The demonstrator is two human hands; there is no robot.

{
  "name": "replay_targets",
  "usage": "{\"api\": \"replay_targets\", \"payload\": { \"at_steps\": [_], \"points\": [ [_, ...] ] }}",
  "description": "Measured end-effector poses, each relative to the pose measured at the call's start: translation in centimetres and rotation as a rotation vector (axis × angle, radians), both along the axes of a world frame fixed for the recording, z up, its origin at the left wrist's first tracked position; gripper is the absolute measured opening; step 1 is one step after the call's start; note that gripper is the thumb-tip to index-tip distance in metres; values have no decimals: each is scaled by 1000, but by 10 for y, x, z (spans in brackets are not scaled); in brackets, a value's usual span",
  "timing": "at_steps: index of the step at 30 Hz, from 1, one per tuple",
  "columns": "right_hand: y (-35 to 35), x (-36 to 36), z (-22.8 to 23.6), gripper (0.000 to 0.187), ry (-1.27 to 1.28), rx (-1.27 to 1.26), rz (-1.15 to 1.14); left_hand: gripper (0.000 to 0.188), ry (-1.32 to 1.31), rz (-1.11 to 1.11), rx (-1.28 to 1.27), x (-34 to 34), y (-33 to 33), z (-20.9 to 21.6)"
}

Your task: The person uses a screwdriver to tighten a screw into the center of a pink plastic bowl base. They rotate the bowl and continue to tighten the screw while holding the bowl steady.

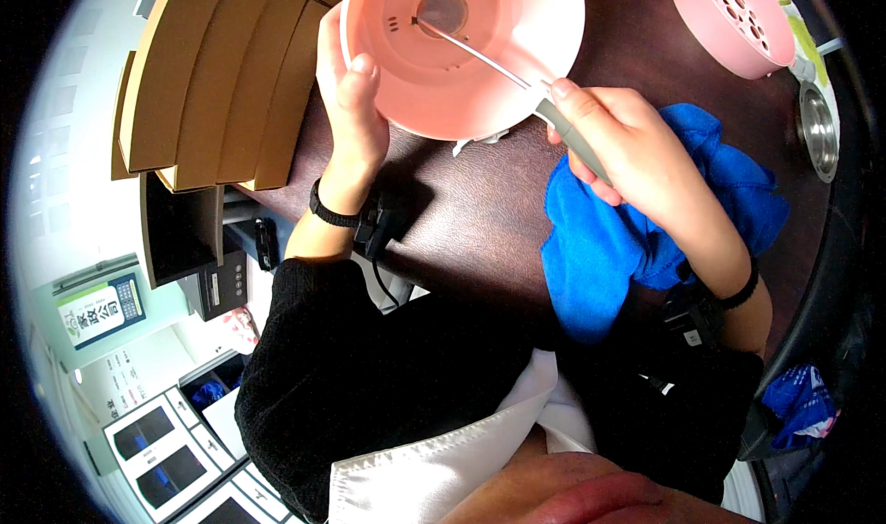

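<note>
1. The left hand [355,108] grips the near-left rim of the pink bowl-shaped housing [443,81], thumb showing on the near side; the housing is at the top middle of the view, above the dark tabletop [480,210], open side toward the wearer
2. The right hand [623,132] is closed round the grey handle of a screwdriver [572,141], its thin shaft slanting into the housing, its tip beside the round central opening; the tip is too small to tell whether it is seated or only near
3. The tip could skid and scratch the pink inner wall, since the shaft comes in at a slant
4. The housing could twist under a hard push, as only the left hand is seen holding its rim
5. The blue cloth [595,247] lies beneath the right forearm and could snag or drag if that arm sweeps sideways
6. A wide swing to the right could also knock the pink perforated piece [738,25] or the metal dish [817,132]
</note>
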State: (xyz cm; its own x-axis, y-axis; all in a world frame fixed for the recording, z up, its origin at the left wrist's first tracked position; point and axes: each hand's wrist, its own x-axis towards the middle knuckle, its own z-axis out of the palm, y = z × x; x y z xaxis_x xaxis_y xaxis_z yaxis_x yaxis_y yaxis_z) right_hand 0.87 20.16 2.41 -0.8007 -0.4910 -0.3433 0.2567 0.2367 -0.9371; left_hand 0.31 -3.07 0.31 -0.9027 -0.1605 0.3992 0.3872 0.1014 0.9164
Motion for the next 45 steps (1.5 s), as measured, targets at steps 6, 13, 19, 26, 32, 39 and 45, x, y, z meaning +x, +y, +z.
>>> {"api": "replay_targets", "payload": {
  "at_steps": [6, 13, 19, 26, 32, 39, 45],
  "points": [
    [-1, 0, -5, 56, 3, 29, 10, 77, 21, -4, -52, -2, -3, -3],
    [-7, 10, -2, 50, 68, 70, 75, 81, 130, 21, -168, -1, -1, -5],
    [-1, 6, -1, 48, 473, 309, 113, 85, 190, 14, -337, -1, -6, -5],
    [-5, 12, 5, 41, 764, 580, 16, 86, 230, 36, -368, -2, -6, -6],
    [-10, 25, 3, 34, 1023, 698, -64, 85, 250, 23, -406, 0, -3, -1],
    [-7, 17, -5, 34, 892, 587, -17, 81, 192, -9, -285, -5, -7, -8],
    [-3, 8, -6, 37, 741, 384, -49, 77, 25, 18, -12, 2, 2, -4]
  ]
}}
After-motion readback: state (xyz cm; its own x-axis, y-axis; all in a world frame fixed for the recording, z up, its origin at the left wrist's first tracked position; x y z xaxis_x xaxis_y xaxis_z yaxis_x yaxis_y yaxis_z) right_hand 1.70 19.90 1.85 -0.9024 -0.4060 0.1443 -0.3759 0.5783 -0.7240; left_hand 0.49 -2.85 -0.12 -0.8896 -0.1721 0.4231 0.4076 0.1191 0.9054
